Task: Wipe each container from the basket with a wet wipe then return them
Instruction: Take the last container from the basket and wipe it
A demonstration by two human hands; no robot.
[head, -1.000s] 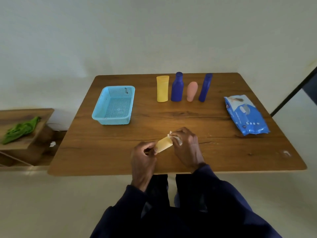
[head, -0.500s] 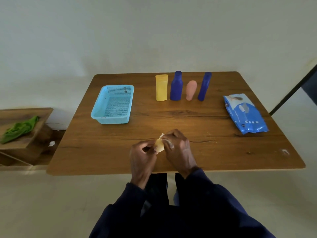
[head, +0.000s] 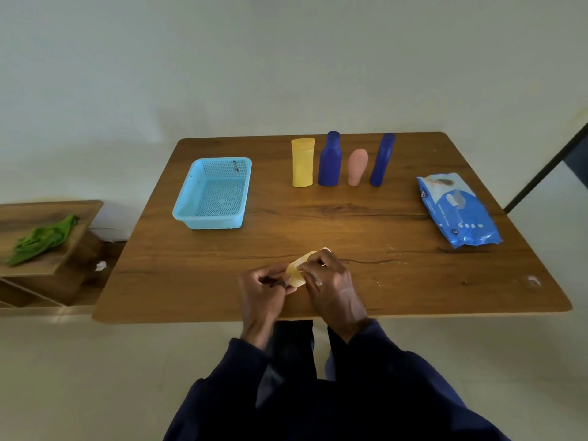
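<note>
Small yellow container (head: 296,274) mid-wipe, held above the near table (head: 366,218) edge.
Right hand (head: 332,281) curled round the upper end, a white scrap of wipe (head: 325,249) showing past the fingertips; left hand (head: 264,289) pinching the lower end. Long axis slanting near-left to far-right, between the two hands. Basket (head: 187,206) off to the far left, nearer the left hand, so probably that hand's job to return it. Row of four bottles (head: 329,163) upright at the back; wipe pack (head: 458,214) far right.

A plain room, perhaps a home: brown wooden table (head: 350,218), bare pale wall (head: 286,58), low wooden shelf (head: 38,211).
</note>
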